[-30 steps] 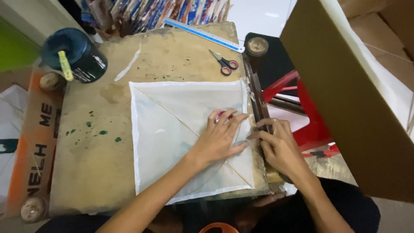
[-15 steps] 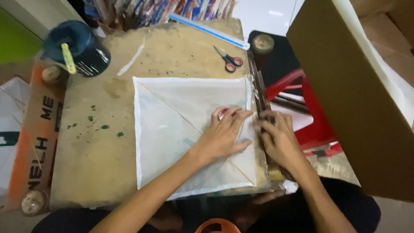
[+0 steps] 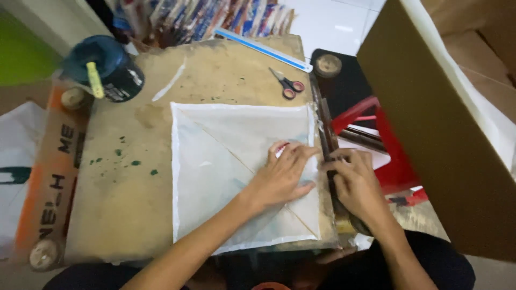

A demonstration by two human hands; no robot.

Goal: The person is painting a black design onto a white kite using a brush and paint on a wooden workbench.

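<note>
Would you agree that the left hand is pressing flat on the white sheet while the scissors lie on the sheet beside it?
Not quite. The left hand does press flat on the white sheet, but the scissors lie on the bare board beyond the sheet's far edge, as the head view shows.

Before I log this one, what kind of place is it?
Most likely a small home craft or kite-making workspace. A worn, paint-spotted board serves as the worktop; a square of thin white paper lies on it under the left hand, with scissors and a long ruler near the far edge.
</note>
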